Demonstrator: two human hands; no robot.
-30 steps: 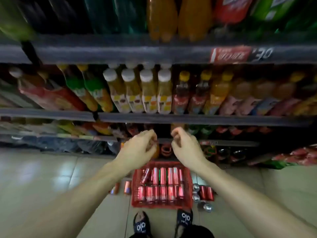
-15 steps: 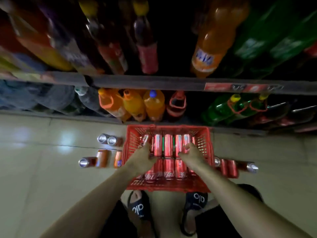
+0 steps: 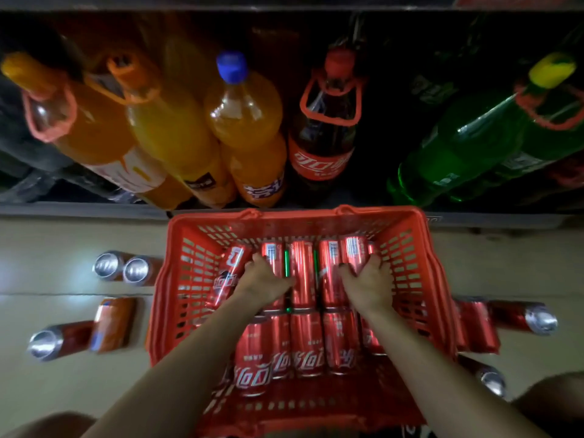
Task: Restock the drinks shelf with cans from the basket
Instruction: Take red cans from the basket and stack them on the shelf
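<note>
A red plastic basket [image 3: 186, 279] stands on the floor below the bottom shelf, filled with several red cola cans [image 3: 303, 343] lying in two rows. My left hand [image 3: 264, 279] is down in the far row, its fingers curled around a red can [image 3: 272, 252]. My right hand [image 3: 366, 281] is also in the far row, its fingers wrapped over a red can [image 3: 352, 252] near the basket's right wall. Both arms reach in from the near side.
Large bottles stand on the bottom shelf: orange ones [image 3: 243, 131], a cola bottle [image 3: 325, 137], green ones [image 3: 467, 143]. Loose cans lie on the tiled floor left of the basket [image 3: 123, 268] [image 3: 112, 324] and right of it [image 3: 518, 317].
My head has dropped from the upper shelves towards the floor. Both hands came down from shelf height into the basket and closed on cans in the far row.
</note>
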